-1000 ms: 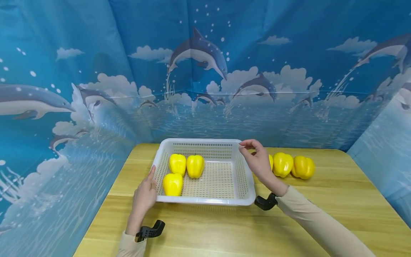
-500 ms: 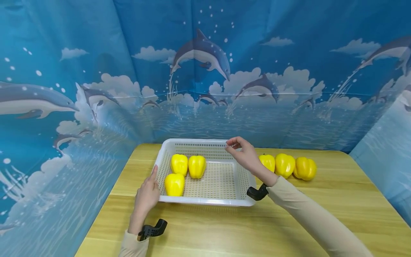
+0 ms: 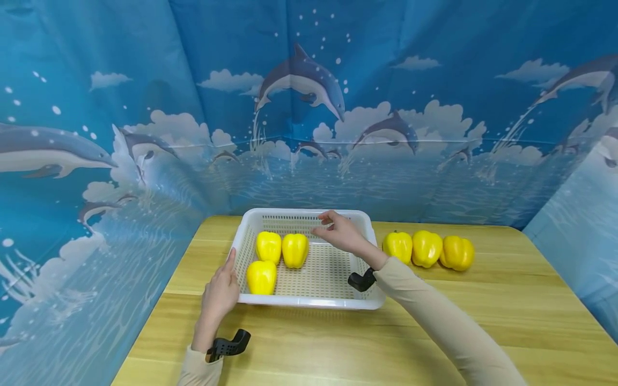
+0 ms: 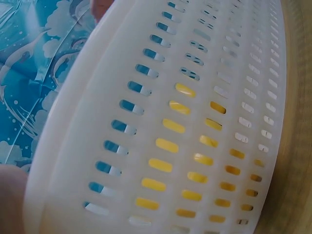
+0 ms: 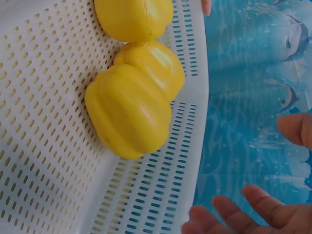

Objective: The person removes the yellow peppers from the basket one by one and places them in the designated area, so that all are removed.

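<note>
A white perforated plastic basket [image 3: 309,302] stands on the table with three yellow bell peppers in its left half: two behind [image 3: 268,247] [image 3: 295,250] and one in front [image 3: 262,277]. At its left rim, my left hand [image 3: 221,292] rests with the index finger straight along the side. The left wrist view shows the basket's slotted wall [image 4: 161,122], with yellow visible through the slots. My right hand [image 3: 341,234] is over the basket's right half, right of the peppers. Its fingers and thumb are apart and hold nothing, as the right wrist view also shows.
Right of the basket, three more yellow bell peppers [image 3: 398,246] [image 3: 427,249] [image 3: 457,253] sit in a row on the wooden table [image 3: 318,348]. A blue dolphin-print curtain [image 3: 309,177] hangs right behind the table's back edge.
My right hand has moved left from the basket's right rim to over its inside, uncovering the nearest pepper of the row. The left hand stays at the rim.
</note>
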Demonstrator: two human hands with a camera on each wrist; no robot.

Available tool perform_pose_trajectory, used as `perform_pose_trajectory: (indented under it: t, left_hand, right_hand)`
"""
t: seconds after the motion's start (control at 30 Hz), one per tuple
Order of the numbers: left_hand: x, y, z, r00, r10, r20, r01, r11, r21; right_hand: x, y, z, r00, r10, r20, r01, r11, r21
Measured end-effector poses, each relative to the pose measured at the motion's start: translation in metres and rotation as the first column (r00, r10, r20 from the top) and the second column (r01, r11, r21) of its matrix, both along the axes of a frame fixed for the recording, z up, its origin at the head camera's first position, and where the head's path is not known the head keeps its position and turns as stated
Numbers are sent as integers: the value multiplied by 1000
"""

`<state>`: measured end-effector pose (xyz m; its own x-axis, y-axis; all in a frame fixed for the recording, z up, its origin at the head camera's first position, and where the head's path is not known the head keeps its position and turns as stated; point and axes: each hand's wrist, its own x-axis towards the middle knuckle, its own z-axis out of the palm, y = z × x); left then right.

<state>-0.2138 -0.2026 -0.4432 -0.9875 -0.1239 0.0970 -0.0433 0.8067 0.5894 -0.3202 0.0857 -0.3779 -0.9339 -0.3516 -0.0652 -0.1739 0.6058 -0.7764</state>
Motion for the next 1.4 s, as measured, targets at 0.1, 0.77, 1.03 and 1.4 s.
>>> perform_pose_trajectory:
  t: [0.1, 0.77, 1.03, 1.4]
  left_hand:
    - [1, -1, -1, 1000, 2, 1, -2, 1000, 2]
    - [0, 2, -2, 1000, -5, 2, 5, 1000, 10]
    - [0, 1, -1, 1000, -1, 3, 1, 1000, 7]
    - [0, -1, 0, 1000, -7, 19, 7, 1000, 14]
  right_hand:
    - [-5, -8, -5, 999, 23, 42, -25, 997, 69]
    - [-17, -25, -38, 963, 38, 266, -58, 996, 66]
    - [-22, -39, -42, 967, 9, 255, -33, 995, 91]
    - [-27, -57, -53, 967, -66, 248, 26, 986, 164]
